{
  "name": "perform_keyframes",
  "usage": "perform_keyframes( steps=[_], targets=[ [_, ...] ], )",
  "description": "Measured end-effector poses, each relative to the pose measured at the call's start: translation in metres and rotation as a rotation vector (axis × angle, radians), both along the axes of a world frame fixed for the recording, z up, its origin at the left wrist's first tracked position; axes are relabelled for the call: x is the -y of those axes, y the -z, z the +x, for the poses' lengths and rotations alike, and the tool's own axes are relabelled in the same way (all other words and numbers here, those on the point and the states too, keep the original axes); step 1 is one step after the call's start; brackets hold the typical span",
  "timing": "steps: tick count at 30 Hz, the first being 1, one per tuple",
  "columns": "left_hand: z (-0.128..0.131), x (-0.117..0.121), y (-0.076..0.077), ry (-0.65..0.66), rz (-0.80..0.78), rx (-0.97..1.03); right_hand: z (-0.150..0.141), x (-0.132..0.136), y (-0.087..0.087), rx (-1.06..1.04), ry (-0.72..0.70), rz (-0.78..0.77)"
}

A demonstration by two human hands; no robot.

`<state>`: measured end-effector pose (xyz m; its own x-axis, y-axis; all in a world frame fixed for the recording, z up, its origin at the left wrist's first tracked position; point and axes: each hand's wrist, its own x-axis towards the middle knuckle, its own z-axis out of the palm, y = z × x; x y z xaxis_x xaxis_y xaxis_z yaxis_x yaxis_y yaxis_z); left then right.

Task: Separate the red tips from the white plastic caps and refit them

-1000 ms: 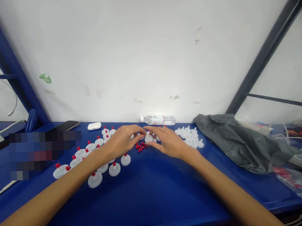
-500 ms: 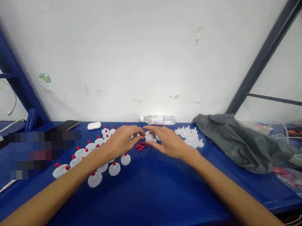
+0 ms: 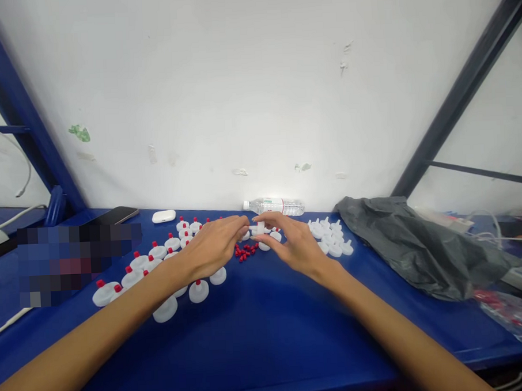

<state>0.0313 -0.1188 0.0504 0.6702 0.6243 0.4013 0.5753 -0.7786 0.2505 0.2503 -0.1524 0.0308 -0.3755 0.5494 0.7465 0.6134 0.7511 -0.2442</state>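
Observation:
A white nozzle cap (image 3: 259, 229) is raised between my two hands, held by the fingertips and thumb of my right hand (image 3: 296, 246). My left hand (image 3: 215, 245) meets it from the left, its fingers pressed together at the nozzle side; whatever they pinch is hidden. Small red tips (image 3: 245, 252) lie in a loose pile just below the hands. To the left stand rows of white caps fitted with red tips (image 3: 199, 291), some covered by my left forearm. Bare white nozzle caps (image 3: 332, 238) are clustered beyond my right hand.
A clear plastic bottle (image 3: 274, 206) lies along the wall. At the back left are a white case (image 3: 164, 216) and a phone (image 3: 117, 215). A dark grey bag (image 3: 418, 240) and a clear bag with red pieces (image 3: 508, 314) lie on the right of the blue table (image 3: 267, 339).
My left fingers have closed and flattened toward the white cap. My right hand has shifted slightly right, and the cap shows more clearly between the hands.

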Motion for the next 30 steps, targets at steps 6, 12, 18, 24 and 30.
perform_keyframes(
  steps=[6, 12, 18, 24, 30],
  targets=[
    [0.003, 0.006, 0.001, 0.034, -0.104, 0.066, -0.007, 0.007, -0.001, -0.078, -0.029, -0.01],
    [0.003, 0.003, 0.004, 0.052, -0.15, 0.083, -0.01, 0.007, 0.001, -0.016, -0.036, 0.032],
    [0.0, -0.002, -0.005, -0.028, -0.074, 0.025, -0.007, -0.001, -0.001, 0.144, 0.013, -0.024],
    [-0.008, -0.015, -0.003, -0.154, 0.039, -0.031, 0.011, -0.005, -0.014, 0.201, 0.23, -0.015],
    [-0.016, -0.025, 0.001, -0.184, 0.108, -0.259, 0.037, -0.014, -0.021, 0.22, 0.38, -0.007]
  ],
)
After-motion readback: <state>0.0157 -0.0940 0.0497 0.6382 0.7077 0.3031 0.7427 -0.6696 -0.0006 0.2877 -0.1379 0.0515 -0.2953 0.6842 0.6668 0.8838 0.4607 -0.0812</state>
